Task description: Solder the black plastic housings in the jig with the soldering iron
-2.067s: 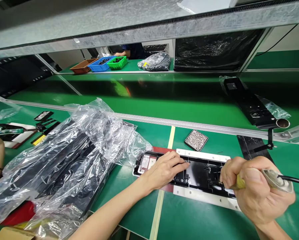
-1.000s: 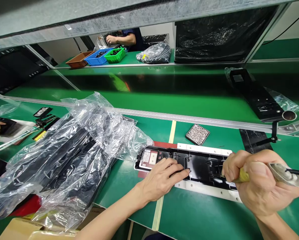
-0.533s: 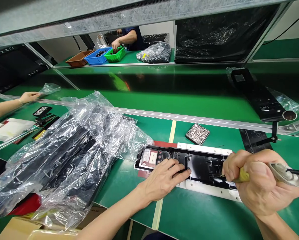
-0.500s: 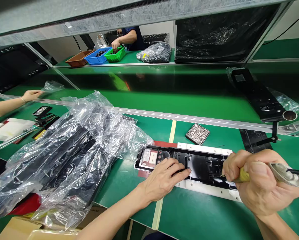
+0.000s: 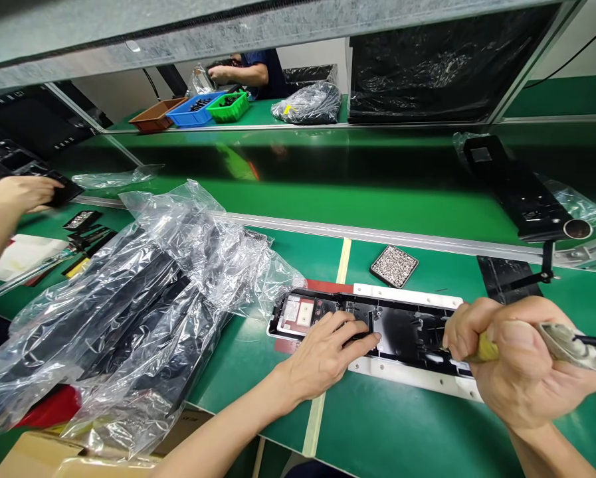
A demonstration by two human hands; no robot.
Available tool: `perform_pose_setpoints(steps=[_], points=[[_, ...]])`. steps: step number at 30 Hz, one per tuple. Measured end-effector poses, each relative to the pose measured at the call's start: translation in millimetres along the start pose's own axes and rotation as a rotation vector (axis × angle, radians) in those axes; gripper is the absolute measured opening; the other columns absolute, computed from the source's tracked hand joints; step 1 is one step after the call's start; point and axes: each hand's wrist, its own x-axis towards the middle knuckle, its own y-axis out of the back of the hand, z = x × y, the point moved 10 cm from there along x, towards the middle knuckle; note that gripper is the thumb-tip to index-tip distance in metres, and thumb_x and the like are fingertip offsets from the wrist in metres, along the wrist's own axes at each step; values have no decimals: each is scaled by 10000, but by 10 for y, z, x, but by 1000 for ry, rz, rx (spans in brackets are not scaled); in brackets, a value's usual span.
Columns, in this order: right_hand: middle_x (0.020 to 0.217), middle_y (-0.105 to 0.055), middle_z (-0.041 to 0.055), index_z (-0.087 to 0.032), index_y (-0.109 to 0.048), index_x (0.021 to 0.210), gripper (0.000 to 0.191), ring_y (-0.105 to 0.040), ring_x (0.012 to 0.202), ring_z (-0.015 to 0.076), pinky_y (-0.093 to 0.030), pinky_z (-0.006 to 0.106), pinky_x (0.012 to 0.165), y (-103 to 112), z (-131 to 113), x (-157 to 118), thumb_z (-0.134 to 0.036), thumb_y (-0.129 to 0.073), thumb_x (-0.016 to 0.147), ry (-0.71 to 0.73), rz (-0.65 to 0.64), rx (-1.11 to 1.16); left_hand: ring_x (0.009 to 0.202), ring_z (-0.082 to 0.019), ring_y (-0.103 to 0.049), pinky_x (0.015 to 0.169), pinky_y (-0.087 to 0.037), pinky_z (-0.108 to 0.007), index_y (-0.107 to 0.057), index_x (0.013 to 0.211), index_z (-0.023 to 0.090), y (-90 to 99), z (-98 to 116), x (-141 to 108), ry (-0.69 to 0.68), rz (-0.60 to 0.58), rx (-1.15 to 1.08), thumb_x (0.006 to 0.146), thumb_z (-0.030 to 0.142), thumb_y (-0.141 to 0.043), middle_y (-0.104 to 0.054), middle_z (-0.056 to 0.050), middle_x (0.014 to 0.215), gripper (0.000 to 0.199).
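A long black plastic housing [image 5: 395, 334] lies face down in a white fixture [image 5: 407, 294] on the green bench, its ribbed inside showing. My left hand [image 5: 327, 352] rests across its middle, fingers spread and pressing on the inside. At the housing's right end my right hand [image 5: 517, 365] is wrapped round a corded electric screwdriver [image 5: 559, 345] with a pale wrapped handle and a yellowish front part. The fist hides the tool's tip. Behind the fixture sits a small square tray of screws [image 5: 394, 266].
Bagged black parts [image 5: 143, 299] pile up on the left. A black part [image 5: 511, 186] with a round end lies at the back right by a metal frame. A co-worker's hand [image 5: 23, 196] holds a black part at far left; another person works behind coloured bins [image 5: 195, 109].
My hands and the housing have hardly moved. At far left the co-worker's hand has left a clear bag and now holds a black part. The person behind has lifted a hand from the green bin.
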Motion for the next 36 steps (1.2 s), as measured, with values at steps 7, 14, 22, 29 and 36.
perform_pose_setpoints(steps=[7,14,22,29,36], points=[[513,-523,-33,-191,-569,684,290,-528,393,153,-414,308,362,32,8,-30,-217,-743,914,1,3,-8,1139,-265,-568,828,-549,-404,-584,1402,169,-36,55,1,-38,-60,70,1039,54,-449,-679,-126,1276,404],[534,-534,-36,-205,-582,713,241,-532,407,160,-412,318,368,71,56,-45,-202,-726,907,-15,-17,-3,1137,-248,-564,920,-567,-417,-548,1435,162,48,-177,266,70,-13,-16,947,-58,-422,-646,-125,1315,550],[526,-524,-41,-209,-548,673,307,-521,406,149,-405,307,361,38,12,-30,-223,-738,915,6,1,-26,1182,-276,-526,892,-571,-418,-594,1370,169,32,-187,347,34,-10,67,934,-59,-433,-603,-134,1293,517],[543,-549,-34,-198,-557,727,256,-533,413,152,-415,311,365,57,29,-56,-200,-686,948,2,-10,-32,1208,-289,-532,923,-566,-439,-586,1369,128,2,-142,357,14,-52,87,989,-20,-435,-605,-154,1306,435],[507,-523,-41,-211,-555,670,285,-531,387,162,-414,311,363,80,70,-43,-218,-731,894,-51,23,26,1241,-263,-545,983,-538,-440,-637,1310,192,-72,-195,520,122,-49,-118,1053,145,-533,-634,-102,1320,281]])
